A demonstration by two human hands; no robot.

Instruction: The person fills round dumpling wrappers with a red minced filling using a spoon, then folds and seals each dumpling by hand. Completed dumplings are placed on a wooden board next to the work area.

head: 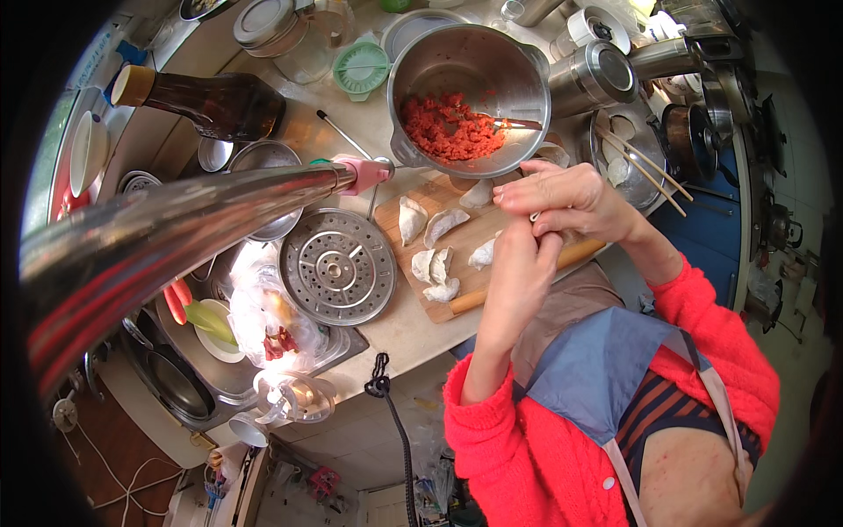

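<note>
My left hand (527, 253) and my right hand (560, 197) meet over a wooden cutting board (421, 300), their fingers closed around a small piece of dough (535, 215). Only its pale edge shows; the fingers cover the rest. Several folded dumplings (445, 226) lie on the board, some touching one another. A wooden rolling pin (469, 302) lies along the board's near side, partly behind my left hand. Beyond the board stands a deep metal pot (490, 59) holding red minced filling (451, 128) and a utensil (520, 124).
A perforated steamer plate (337, 267) lies left of the board, near a sink with plastic bags (276, 313). A metal bowl (649, 188) with pale dough pieces and chopsticks stands right. A metal pole (263, 197) crosses the left; a dark bottle (211, 102) and a steel canister (596, 72) stand behind.
</note>
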